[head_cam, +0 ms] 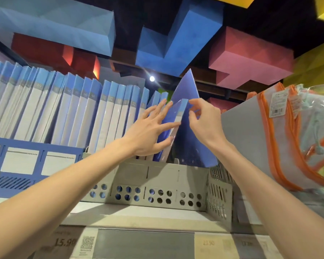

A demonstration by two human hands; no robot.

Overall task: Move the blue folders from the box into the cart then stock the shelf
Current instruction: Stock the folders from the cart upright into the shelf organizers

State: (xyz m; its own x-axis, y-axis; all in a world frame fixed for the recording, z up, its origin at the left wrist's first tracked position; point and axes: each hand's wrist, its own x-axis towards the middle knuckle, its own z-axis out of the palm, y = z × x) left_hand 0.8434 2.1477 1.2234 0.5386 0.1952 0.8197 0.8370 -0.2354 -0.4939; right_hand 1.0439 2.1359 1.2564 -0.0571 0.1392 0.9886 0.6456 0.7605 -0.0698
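Stocking step, shelf stage; box and cart not in view. The blue folder (177, 119) is up at the shelf (138, 219), spine toward the camera, tilted left, with its lower end down inside the grey tray (157, 195) at the right end of the row of folders (64, 109). Left hand (150, 128) is flat with its fingers spread straight, pressing the folder's left face and spine. Right hand (204, 120) pinches the top corner of the spine between thumb and fingertips. A larger blue cover (188, 86) rises to a point just behind; can't tell if it is the same folder's flap or a second one leaning. To do it well: keep the pinch high for steering, and use the flat left hand to push the row leftward so a gap opens. Then stand the folder upright and slide it down until it seats on the tray floor, spine facing out like its neighbours. Main risk looks like the leaning cover catching or the folder flopping right toward the grey board (241, 131), so check that it is supported before letting go. Orange-trimmed pouches (281, 128) hang to the right, apart from the folder. Price labels (65, 242) run along the shelf edge below.
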